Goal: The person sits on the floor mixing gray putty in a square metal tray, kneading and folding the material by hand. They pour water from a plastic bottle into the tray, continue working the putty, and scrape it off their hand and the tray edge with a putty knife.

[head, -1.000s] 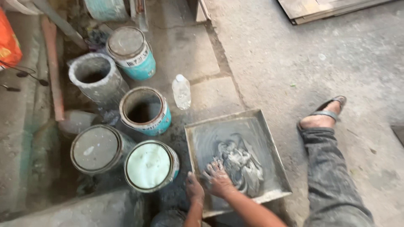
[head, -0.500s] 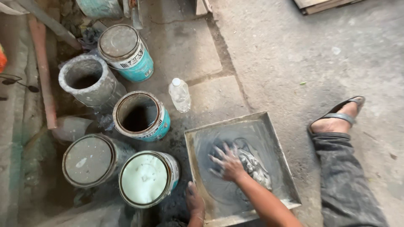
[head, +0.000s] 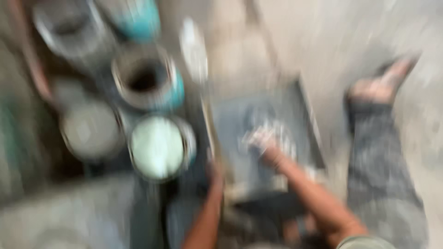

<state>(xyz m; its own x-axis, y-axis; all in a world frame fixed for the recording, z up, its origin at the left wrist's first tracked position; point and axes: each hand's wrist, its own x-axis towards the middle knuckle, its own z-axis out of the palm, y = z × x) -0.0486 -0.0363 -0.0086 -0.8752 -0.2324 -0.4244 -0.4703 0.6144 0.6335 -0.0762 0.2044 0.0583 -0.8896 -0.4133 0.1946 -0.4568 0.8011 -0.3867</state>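
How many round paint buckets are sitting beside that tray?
5, though blur may hide more: two at the top, one open, two lidded.

Blurred right hand [head: 260,138] in grey tray [head: 304,115], left hand [head: 214,173] at its edge

Surroundings, blurred view.
We note an open teal bucket [head: 146,78], two lidded buckets [head: 159,146] beside it, a clear plastic bottle [head: 194,48], and a sandalled foot [head: 380,83] on concrete.

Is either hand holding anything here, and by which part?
Left hand is at the grey tray's near-left edge; right hand lies inside it. Blur hides any grip.
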